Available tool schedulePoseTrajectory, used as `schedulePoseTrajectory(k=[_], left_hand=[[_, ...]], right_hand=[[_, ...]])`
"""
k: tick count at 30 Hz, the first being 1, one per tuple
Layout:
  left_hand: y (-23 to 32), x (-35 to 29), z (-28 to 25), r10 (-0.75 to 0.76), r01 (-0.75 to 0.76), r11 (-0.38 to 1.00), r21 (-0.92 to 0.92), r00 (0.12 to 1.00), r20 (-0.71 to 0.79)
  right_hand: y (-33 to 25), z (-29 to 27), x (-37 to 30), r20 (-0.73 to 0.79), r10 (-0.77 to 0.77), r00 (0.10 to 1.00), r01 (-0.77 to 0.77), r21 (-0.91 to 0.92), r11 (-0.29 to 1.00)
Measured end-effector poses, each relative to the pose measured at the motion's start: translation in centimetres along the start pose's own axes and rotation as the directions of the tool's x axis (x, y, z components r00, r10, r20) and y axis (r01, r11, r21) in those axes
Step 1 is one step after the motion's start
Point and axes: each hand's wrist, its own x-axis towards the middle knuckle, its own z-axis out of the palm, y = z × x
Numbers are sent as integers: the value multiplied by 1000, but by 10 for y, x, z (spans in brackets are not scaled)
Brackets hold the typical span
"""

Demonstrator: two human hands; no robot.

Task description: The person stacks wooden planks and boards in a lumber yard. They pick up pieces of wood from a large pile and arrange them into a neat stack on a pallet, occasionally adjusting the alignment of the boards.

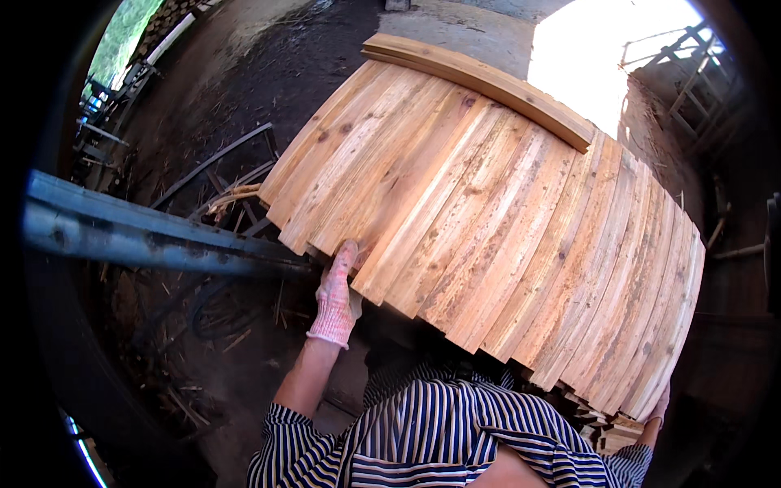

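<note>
Long wooden boards [488, 236] lie side by side in a wide layer on top of a stack, their near ends uneven. My left hand [334, 286], in a pinkish-white knit glove, grips the near end of a wooden board [358, 220] toward the left of the layer. Its thumb lies on top, and the other fingers are hidden below the edge. At the near right corner, my right hand [661, 404] is against the side of the stack, its fingers mostly hidden. A thicker loose plank [480, 81] rests crosswise over the far ends.
A blue metal beam [163, 232] runs in from the left and ends close to my left hand. Bent metal bars [215, 163] and wood scraps lie on the dark floor beyond it. A wooden frame [691, 81] stands at the far right by a bright patch of floor.
</note>
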Motion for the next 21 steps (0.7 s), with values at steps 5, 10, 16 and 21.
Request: schedulePoseTrajectory(k=[5, 10, 16, 21], left_hand=[[7, -9, -1, 11, -11, 999, 37, 1000, 7], [6, 3, -18, -7, -4, 991, 132, 997, 83], [81, 0, -61, -408, 173, 824, 540, 842, 352], [219, 46, -114, -365, -38, 809, 586, 750, 552]], right_hand=[[-201, 34, -51, -280, -535, 797, 490, -218, 844], [-495, 185, -216, -134, -954, 268, 962, -17, 273], [-715, 397, -270, 271, -962, 23, 949, -309, -64], [-792, 457, -222, 645, -764, 22, 975, -183, -126]])
